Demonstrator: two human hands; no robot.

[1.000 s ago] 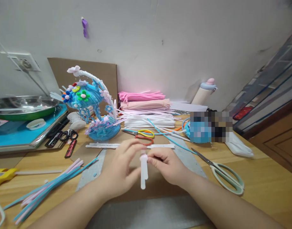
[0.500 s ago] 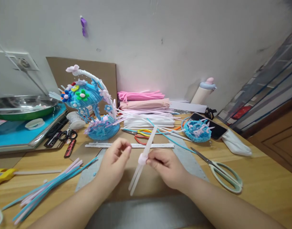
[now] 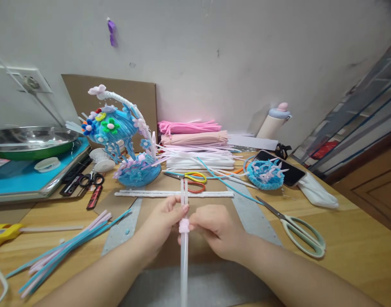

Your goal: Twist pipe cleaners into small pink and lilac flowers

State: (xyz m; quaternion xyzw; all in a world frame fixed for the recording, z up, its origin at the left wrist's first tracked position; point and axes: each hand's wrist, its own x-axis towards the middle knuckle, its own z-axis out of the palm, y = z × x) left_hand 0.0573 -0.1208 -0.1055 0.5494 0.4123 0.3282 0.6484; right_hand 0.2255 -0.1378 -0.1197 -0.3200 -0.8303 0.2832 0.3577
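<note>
Translucent white glue sticks (image 3: 184,268) stand nearly upright between my hands, with two ends showing at the top and one long length running down. A pale pink band of pipe cleaner (image 3: 184,225) is wound round their middle. My left hand (image 3: 165,219) grips the sticks just above the band, thumb in front. My right hand (image 3: 216,228) is closed in a pinch at the band's right edge; its fingertips are partly hidden. Behind the sticks lie white pipe cleaners (image 3: 211,194) and small pliers with yellow and red handles (image 3: 197,186).
A blue flowered pipe-cleaner piece (image 3: 114,128) stands at left, a smaller blue one (image 3: 265,175) at right. Scissors (image 3: 302,234) lie right; blue and pink pipe cleaners (image 3: 67,251) lie left. Bundled pipe cleaners (image 3: 195,138), a bottle (image 3: 272,123) and a phone (image 3: 289,172) sit behind.
The glue sticks have been turned over, so the paired ends now point up. My left hand has moved from beside the sticks to grip them. The right hand has moved slightly down.
</note>
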